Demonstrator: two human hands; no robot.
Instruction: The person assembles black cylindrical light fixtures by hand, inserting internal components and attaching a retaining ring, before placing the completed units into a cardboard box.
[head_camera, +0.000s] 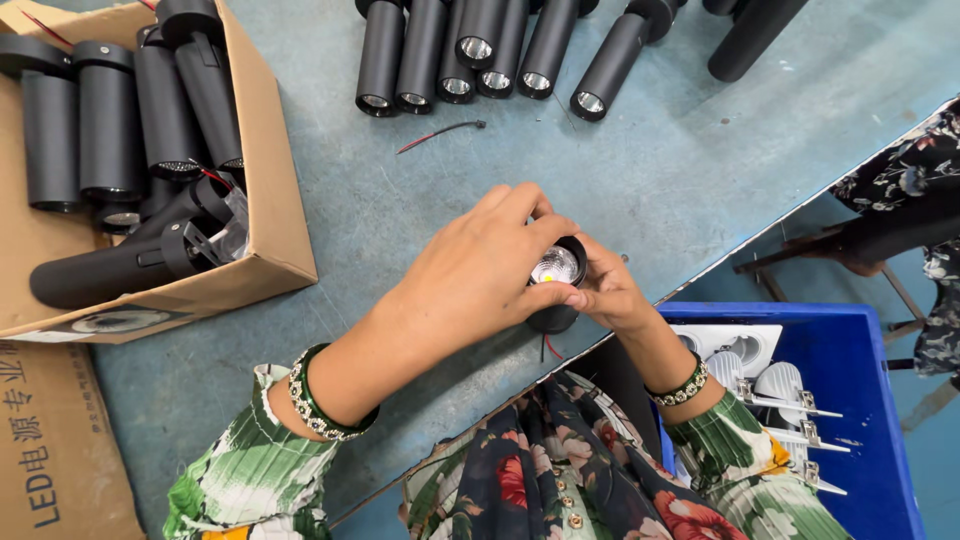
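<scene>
Two hands were closed on one black lamp (556, 272) above the tabletop (650, 170) edge: the left hand (480, 275) was laid over its top, fingers (535, 215) clamped around the lit lens, and the right hand (605, 290) gripped its side. More lamps (470, 50) were laid beyond, others packed in a box (270, 200) at left. A blue bin (860, 370) was seen at right.

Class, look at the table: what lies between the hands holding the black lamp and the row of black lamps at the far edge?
In the head view, a loose red-and-black wire lies on the table between them; otherwise bare.
</scene>
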